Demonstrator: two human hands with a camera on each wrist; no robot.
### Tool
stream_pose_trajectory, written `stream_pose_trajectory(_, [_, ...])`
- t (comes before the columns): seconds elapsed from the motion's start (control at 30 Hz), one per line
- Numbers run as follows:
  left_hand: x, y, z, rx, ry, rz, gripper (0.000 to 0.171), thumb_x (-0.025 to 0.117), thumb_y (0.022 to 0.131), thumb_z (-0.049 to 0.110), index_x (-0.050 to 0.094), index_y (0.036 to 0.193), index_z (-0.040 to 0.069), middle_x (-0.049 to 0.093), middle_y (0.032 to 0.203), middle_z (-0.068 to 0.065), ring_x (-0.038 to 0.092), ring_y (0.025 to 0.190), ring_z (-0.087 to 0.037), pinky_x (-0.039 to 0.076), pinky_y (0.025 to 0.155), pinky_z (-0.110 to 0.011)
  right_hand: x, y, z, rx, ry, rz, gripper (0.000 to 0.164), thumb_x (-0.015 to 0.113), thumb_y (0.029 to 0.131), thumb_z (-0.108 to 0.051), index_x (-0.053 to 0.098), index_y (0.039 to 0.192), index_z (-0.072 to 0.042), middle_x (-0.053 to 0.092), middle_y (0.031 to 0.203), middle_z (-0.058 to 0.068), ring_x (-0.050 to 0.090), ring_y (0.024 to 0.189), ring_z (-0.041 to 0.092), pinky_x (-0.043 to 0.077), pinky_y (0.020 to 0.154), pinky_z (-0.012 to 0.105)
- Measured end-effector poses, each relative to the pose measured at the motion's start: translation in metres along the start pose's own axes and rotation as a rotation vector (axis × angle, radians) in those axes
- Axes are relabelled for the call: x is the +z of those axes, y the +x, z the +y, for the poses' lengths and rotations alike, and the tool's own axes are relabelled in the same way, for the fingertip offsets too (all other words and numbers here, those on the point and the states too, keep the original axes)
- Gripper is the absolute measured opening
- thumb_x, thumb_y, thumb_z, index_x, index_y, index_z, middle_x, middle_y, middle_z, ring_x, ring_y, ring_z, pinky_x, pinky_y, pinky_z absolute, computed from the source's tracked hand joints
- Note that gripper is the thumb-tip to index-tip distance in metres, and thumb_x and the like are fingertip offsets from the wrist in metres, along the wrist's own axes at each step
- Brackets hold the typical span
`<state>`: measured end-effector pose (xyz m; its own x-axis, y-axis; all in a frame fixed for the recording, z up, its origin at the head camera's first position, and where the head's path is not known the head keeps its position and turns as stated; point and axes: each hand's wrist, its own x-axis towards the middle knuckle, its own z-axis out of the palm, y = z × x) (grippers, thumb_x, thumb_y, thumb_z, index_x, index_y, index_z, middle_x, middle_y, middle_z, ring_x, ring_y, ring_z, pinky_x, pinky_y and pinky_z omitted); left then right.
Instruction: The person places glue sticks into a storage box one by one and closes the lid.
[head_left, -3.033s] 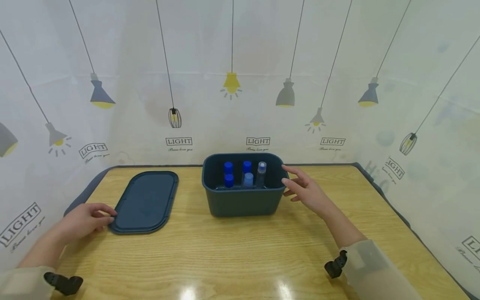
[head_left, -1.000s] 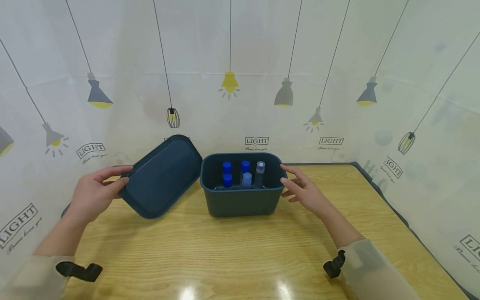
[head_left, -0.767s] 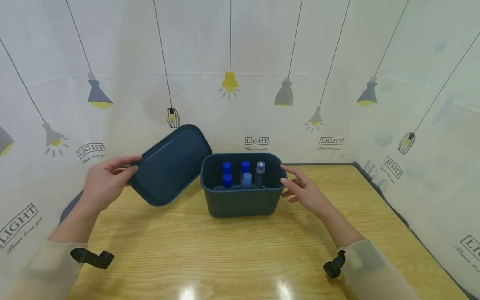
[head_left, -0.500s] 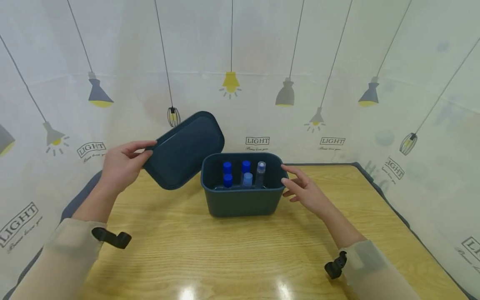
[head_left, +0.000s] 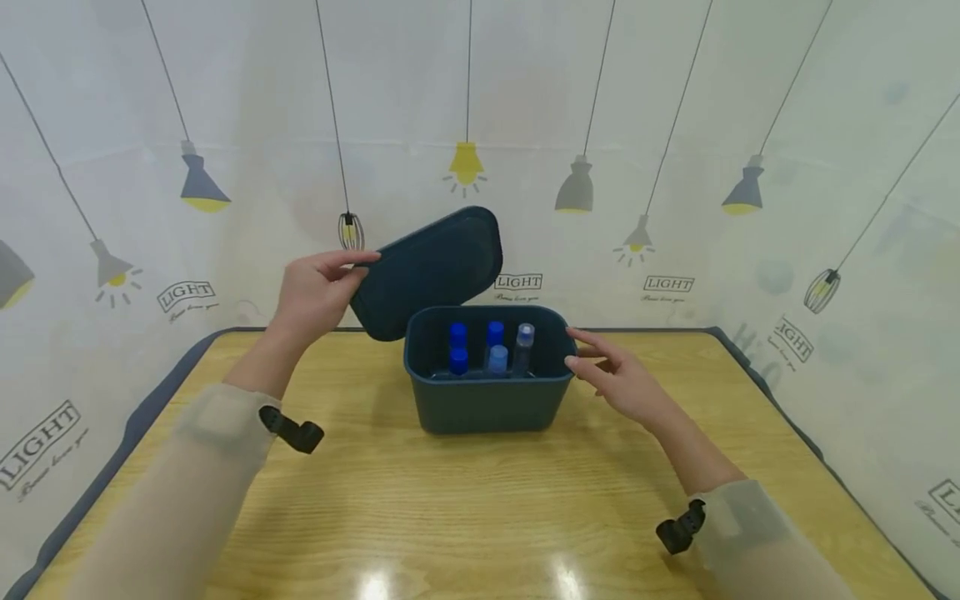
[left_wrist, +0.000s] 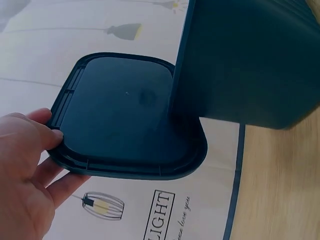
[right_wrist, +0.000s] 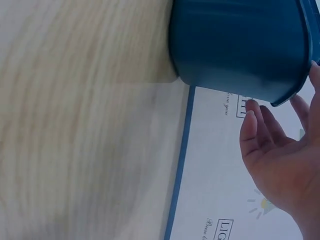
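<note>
In the head view, my left hand (head_left: 318, 292) pinches the near left edge of a dark blue lid (head_left: 435, 271), thumb in front and fingers behind. The lid is tilted up in the air behind the left end of a dark blue storage box (head_left: 491, 406). In the left wrist view the lid's ribbed rim (left_wrist: 125, 175) shows, partly hidden by the box. My right hand (head_left: 622, 379) has its index fingertip and thumb at the box's right rim, the other fingers loosely bent beside the wall. Inside the uncovered box stand several small bottles (head_left: 522, 354), most with blue caps.
The box stands towards the back of a wood-grain table (head_left: 480, 517). A white cloth (head_left: 675, 108) printed with lamps hangs behind and at both sides. Each wrist carries a small black camera mount (head_left: 292, 429).
My left hand has picked the lid up off the table at the left, tilted it, and carried it right and up to behind the box. The right hand stays at the box's rim.
</note>
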<state>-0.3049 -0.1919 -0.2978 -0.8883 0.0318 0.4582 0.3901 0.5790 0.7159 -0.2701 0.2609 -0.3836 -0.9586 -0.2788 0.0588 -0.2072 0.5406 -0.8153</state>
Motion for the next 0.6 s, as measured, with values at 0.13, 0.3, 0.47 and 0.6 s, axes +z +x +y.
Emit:
stream_pose_trajectory(0.13, [0.012, 0.007, 0.005, 0.087, 0.04, 0.012, 0.029, 0.062, 0.112, 0.009, 0.083, 0.131, 0.016, 0.079, 0.134, -0.011, 0.078, 0.111, -0.027, 0.044, 0.061, -0.026, -0.004, 0.003, -0.012, -0.031, -0.01, 0.053, 0.063, 0.062, 0.112, -0.049, 0.044, 0.17, -0.033, 0.056, 0.162, 0.018, 0.065, 0.126, 0.04, 0.054, 0.092, 0.042])
stream_pose_trajectory(0.3, [0.025, 0.011, 0.011, 0.222, 0.027, 0.036, 0.027, 0.064, 0.11, 0.005, 0.085, 0.127, 0.012, 0.08, 0.134, -0.01, 0.075, 0.126, -0.031, 0.063, 0.098, -0.045, -0.008, 0.013, -0.029, -0.1, -0.011, 0.137, 0.059, 0.062, 0.113, -0.046, 0.048, 0.168, -0.031, 0.06, 0.158, 0.017, 0.068, 0.125, 0.039, 0.054, 0.095, 0.044])
stream_pose_trajectory(0.47, [0.036, 0.014, 0.017, 0.366, 0.027, 0.043, 0.027, 0.067, 0.108, 0.001, 0.086, 0.123, 0.011, 0.08, 0.133, -0.011, 0.076, 0.125, -0.031, 0.063, 0.098, -0.054, -0.014, 0.022, -0.046, -0.158, -0.02, 0.24, 0.056, 0.063, 0.112, -0.047, 0.052, 0.165, -0.033, 0.063, 0.156, 0.013, 0.069, 0.122, 0.035, 0.056, 0.088, 0.039])
stream_pose_trajectory(0.6, [0.04, 0.014, 0.022, 0.486, 0.062, 0.028, 0.025, 0.068, 0.107, 0.001, 0.086, 0.121, 0.011, 0.081, 0.13, -0.011, 0.077, 0.123, -0.031, 0.065, 0.089, -0.049, -0.018, 0.03, -0.059, -0.189, -0.002, 0.287, 0.056, 0.063, 0.112, -0.045, 0.051, 0.166, -0.034, 0.062, 0.157, 0.012, 0.069, 0.115, 0.029, 0.057, 0.081, 0.03])
